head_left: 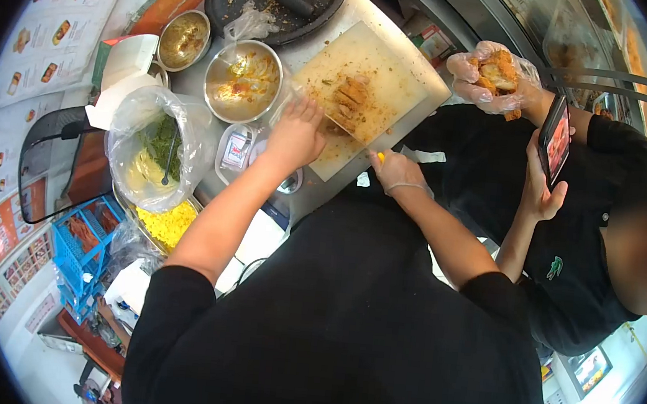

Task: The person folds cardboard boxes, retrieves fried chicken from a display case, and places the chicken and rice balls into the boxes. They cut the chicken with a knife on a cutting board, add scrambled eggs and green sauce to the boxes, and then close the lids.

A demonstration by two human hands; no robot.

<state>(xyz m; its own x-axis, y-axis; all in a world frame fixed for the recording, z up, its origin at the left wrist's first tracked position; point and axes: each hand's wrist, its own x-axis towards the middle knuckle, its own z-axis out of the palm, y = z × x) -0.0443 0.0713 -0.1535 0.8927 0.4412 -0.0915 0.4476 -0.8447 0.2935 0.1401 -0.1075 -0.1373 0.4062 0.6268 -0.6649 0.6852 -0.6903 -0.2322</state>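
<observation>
Lying on the cutting board [345, 44], sliced meat [350, 99] sits 2 o'clock from left hand [299, 132], the nearer one; row runs roughly 12 to 6. Right hand [401, 173] fingers wrap the yellow-handled knife [380, 157], blade pointing 10 o'clock. Left fingers half-bent; can't tell whether pinching anything.

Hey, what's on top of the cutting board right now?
Sliced browned food and scattered crumbs are on the cutting board, with the right hand's knife over it. The left hand covers part of its edge, and the surface beneath the slices is hidden.
</observation>
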